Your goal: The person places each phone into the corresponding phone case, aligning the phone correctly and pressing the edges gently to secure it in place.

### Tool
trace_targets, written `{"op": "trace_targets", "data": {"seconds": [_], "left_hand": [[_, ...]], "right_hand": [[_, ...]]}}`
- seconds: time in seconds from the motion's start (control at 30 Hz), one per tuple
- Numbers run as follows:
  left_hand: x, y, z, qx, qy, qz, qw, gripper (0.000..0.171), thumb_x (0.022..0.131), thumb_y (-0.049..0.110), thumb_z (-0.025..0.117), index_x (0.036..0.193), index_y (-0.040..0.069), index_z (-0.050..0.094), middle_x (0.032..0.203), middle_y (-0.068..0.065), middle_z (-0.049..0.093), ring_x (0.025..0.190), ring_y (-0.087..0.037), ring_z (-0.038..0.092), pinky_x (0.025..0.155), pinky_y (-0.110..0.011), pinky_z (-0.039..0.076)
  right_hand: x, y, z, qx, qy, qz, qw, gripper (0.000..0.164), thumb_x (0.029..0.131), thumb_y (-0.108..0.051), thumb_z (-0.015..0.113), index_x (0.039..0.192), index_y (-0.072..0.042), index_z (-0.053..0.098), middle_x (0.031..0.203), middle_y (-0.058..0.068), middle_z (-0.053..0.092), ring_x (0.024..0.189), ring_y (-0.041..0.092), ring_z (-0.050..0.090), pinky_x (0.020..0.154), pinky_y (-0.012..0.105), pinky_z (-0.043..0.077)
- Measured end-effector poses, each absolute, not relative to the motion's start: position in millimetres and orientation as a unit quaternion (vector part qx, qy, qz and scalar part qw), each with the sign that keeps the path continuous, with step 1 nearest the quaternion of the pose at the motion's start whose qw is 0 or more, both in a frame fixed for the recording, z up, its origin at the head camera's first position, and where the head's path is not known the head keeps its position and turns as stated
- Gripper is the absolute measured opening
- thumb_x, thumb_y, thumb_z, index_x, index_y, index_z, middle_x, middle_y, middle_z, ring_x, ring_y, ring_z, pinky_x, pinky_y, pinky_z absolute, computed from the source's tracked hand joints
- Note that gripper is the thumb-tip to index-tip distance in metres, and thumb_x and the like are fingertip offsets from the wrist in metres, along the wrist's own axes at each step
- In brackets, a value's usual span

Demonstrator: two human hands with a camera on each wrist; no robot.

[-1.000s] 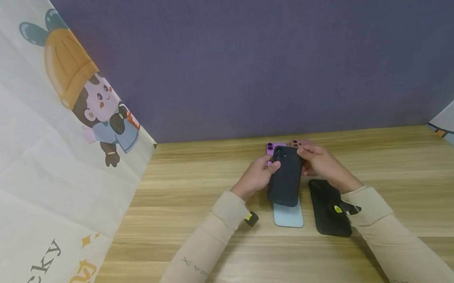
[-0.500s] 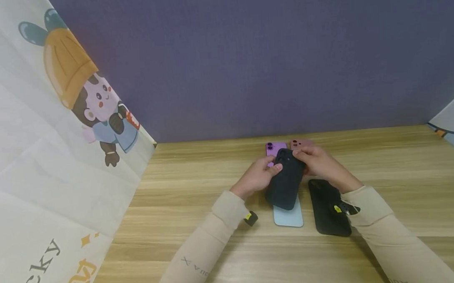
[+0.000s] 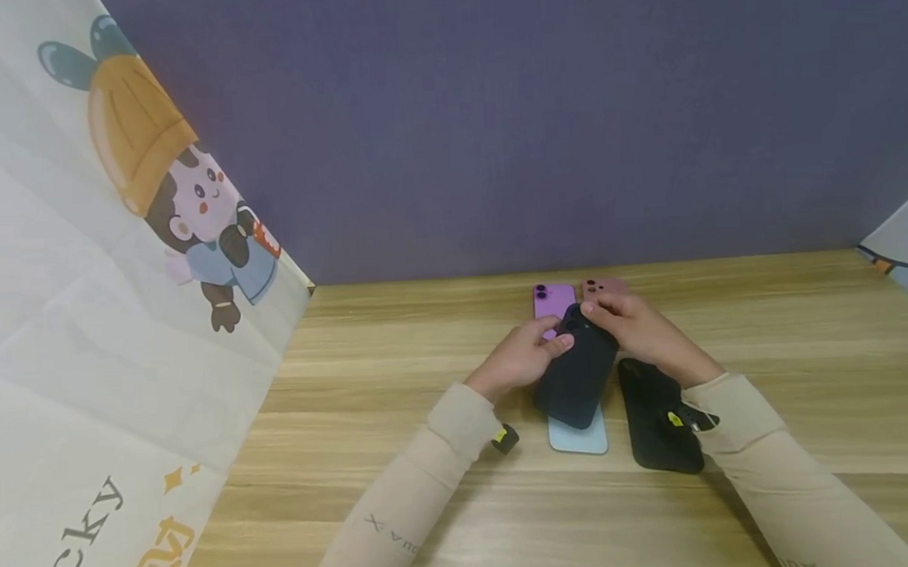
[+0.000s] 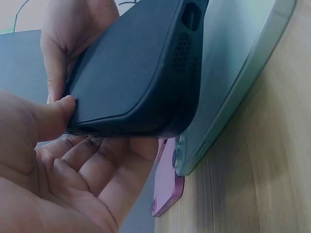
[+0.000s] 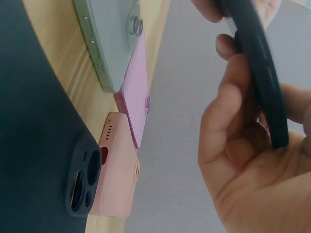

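Note:
A black phone case [image 3: 579,371] is held tilted above the table between both hands, its back and camera cutouts facing up. My left hand [image 3: 518,355] pinches its upper left edge, thumb on the back and fingers beneath. At its upper right corner my right hand [image 3: 639,327] grips with the thumb on top. The left wrist view shows the case's [image 4: 126,73] port opening and speaker holes; its inside is hidden. Under it lies a pale blue-green phone [image 3: 577,436], partly covered. A second black phone case [image 3: 657,418] lies beneath the right wrist.
Behind the held case lie a purple phone [image 3: 554,298] and a pink phone [image 3: 603,287], or phone in a pink cover, near the wall. A dark upright wall [image 3: 494,132] borders the wooden table [image 3: 367,362] at the back; a printed white sheet [image 3: 64,289] hangs at left.
The black phone case has turned clockwise, its top swinging to the right, and moved slightly toward the person. Both hands keep hold of it. The other phones and case stay put.

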State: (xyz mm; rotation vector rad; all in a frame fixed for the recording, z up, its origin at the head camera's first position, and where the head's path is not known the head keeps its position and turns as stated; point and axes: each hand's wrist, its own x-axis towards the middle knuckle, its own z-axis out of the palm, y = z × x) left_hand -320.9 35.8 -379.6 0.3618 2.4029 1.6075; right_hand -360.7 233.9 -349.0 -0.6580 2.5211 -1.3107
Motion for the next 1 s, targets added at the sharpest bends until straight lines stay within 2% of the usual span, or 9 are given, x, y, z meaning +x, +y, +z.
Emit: {"op": "trace_targets", "data": {"seconds": [0.2, 0.67, 0.73, 1.0], "left_hand": [[-320.1, 36.6, -378.2, 0.118, 0.816, 0.554, 0.117, 0.018, 0.099, 0.032, 0.051, 0.105, 0.019, 0.061, 0.083, 0.000, 0.070, 0.071, -0.010, 0.066, 0.066, -0.029, 0.054], [-321.7, 37.4, -379.0, 0.124, 0.802, 0.569, 0.131, 0.016, 0.100, 0.028, 0.052, 0.099, 0.015, 0.060, 0.081, -0.002, 0.069, 0.070, -0.010, 0.065, 0.066, -0.027, 0.054], [-321.9, 37.4, -379.2, 0.126, 0.797, 0.575, 0.134, 0.015, 0.100, 0.027, 0.052, 0.099, 0.014, 0.060, 0.081, -0.001, 0.069, 0.069, -0.010, 0.065, 0.066, -0.027, 0.054], [-322.3, 37.9, -378.8, 0.122, 0.780, 0.597, 0.145, 0.015, 0.099, 0.026, 0.053, 0.096, 0.013, 0.060, 0.076, -0.002, 0.068, 0.066, -0.012, 0.065, 0.063, -0.028, 0.054]], "right_hand": [[-360.0, 233.4, -347.4, -0.236, 0.878, -0.410, 0.076, 0.034, 0.102, -0.034, 0.045, 0.097, -0.005, 0.061, 0.083, 0.009, 0.056, 0.075, 0.018, 0.052, 0.065, 0.029, 0.043], [-358.1, 233.6, -345.0, -0.225, 0.886, -0.399, 0.070, 0.037, 0.101, -0.039, 0.046, 0.090, -0.005, 0.058, 0.071, 0.003, 0.045, 0.064, 0.016, 0.046, 0.057, 0.029, 0.038], [-357.9, 234.3, -344.3, -0.223, 0.885, -0.402, 0.078, 0.038, 0.101, -0.040, 0.046, 0.091, -0.005, 0.058, 0.072, 0.003, 0.045, 0.062, 0.015, 0.046, 0.055, 0.029, 0.038], [-359.0, 237.0, -343.1, -0.220, 0.872, -0.425, 0.102, 0.038, 0.101, -0.039, 0.045, 0.106, -0.005, 0.062, 0.080, 0.007, 0.057, 0.065, 0.013, 0.055, 0.059, 0.028, 0.046]]}}
